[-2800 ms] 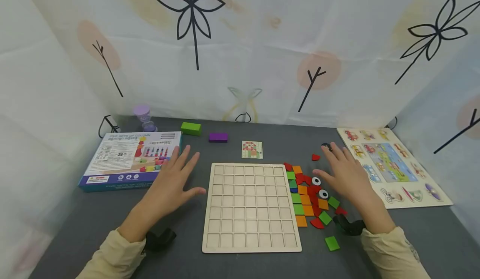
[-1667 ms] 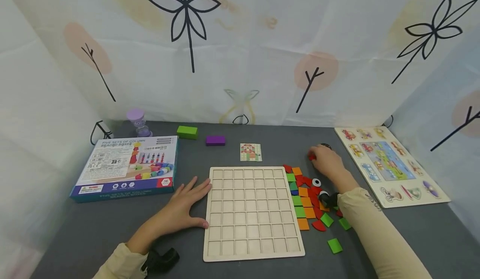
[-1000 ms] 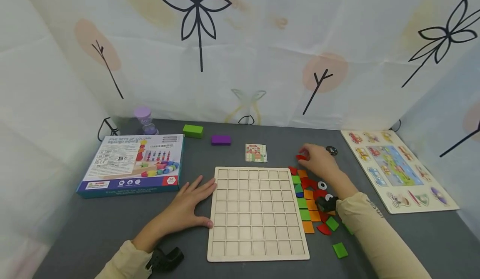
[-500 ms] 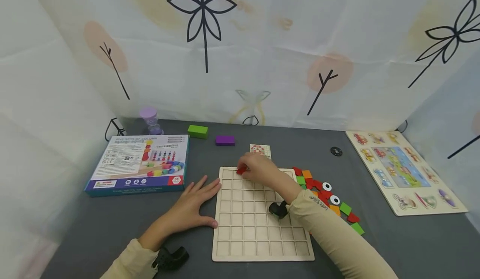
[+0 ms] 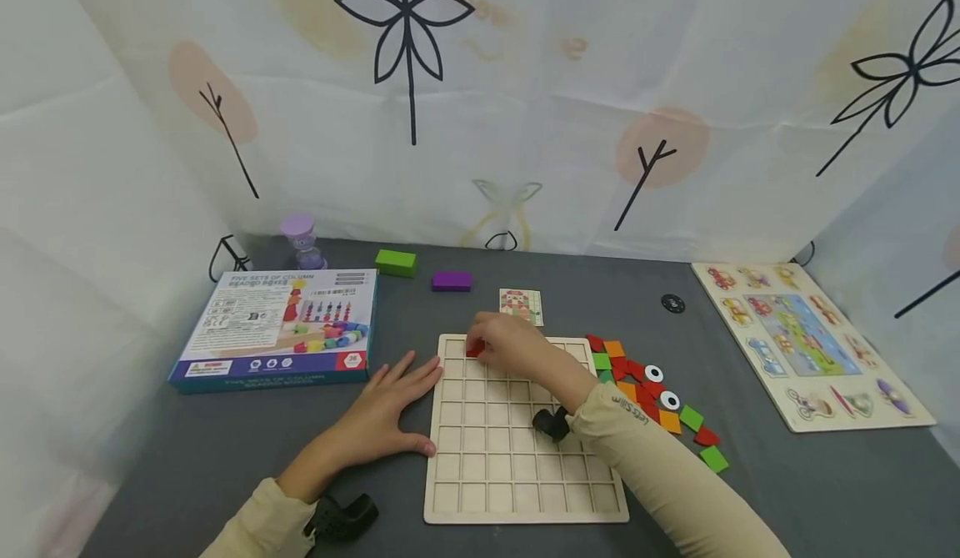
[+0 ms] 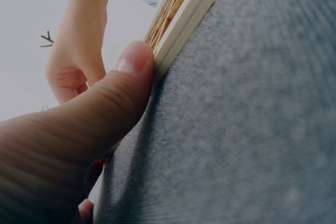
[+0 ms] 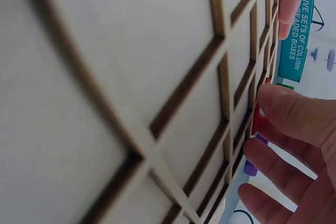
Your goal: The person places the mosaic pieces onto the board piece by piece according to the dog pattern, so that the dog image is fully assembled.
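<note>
A light wooden grid board lies flat on the dark table. My left hand rests against its left edge, fingers spread; in the left wrist view the thumb touches the board's side. At the upper left of the grid, my right hand pinches a small red tile in the top row. In the right wrist view, that red tile shows beside the thumb, largely hidden by the fingers. Red, orange and green tiles lie along the board's right side, partly behind the right sleeve.
Behind the board lie a patterned card, a purple block and a green block. A boxed toy is at left, near a purple hourglass. At right are a picture board and a black disc.
My left hand came down to the board's left edge. The right hand picked up a red tile from the table at right and carried it left to the board's top row.
</note>
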Action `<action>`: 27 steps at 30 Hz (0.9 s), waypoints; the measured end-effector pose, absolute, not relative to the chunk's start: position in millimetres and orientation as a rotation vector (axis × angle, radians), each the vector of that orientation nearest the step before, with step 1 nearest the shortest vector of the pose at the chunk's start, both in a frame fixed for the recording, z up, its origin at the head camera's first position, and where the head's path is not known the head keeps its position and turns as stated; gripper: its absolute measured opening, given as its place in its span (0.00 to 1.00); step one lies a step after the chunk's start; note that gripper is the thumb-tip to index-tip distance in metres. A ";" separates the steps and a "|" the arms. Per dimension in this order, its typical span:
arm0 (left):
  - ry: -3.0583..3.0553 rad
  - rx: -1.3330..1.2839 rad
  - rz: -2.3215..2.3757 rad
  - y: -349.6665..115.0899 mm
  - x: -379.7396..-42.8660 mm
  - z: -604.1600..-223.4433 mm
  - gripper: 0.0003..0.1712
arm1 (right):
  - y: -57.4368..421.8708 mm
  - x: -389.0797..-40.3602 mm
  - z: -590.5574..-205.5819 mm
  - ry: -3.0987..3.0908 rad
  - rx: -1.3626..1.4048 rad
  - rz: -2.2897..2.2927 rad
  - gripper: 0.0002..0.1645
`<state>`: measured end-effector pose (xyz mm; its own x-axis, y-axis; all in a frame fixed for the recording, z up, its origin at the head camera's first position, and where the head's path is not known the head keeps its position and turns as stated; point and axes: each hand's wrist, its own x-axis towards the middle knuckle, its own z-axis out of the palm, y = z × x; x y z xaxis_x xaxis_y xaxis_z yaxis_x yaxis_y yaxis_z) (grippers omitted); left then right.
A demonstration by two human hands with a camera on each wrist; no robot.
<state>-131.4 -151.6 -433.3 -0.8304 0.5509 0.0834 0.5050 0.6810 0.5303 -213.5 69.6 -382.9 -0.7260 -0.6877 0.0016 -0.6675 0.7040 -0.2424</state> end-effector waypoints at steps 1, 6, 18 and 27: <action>2.802 0.880 0.853 -151.8 -131.2 -433.3 0.56 | 70.2 -213.3 -382.3 2.812 -1.133 -0.334 0.07; 2.804 0.882 0.868 -151.8 -130.6 -433.8 0.56 | 89.3 -211.4 -377.2 2.842 -1.124 -0.365 0.11; 2.804 0.868 0.848 -151.6 -130.5 -431.1 0.56 | 217.5 -207.7 -377.4 3.022 -0.675 -0.575 0.14; 2.815 0.871 0.842 -151.2 -132.2 -433.9 0.57 | 254.2 -202.1 -381.1 3.013 -0.602 -0.538 0.14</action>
<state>-132.2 -151.2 -433.9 -0.8357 0.5425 0.0851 0.5002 0.6880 0.5258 -202.1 254.2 -381.1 -0.9252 -0.3767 0.0454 -0.3691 0.8659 -0.3376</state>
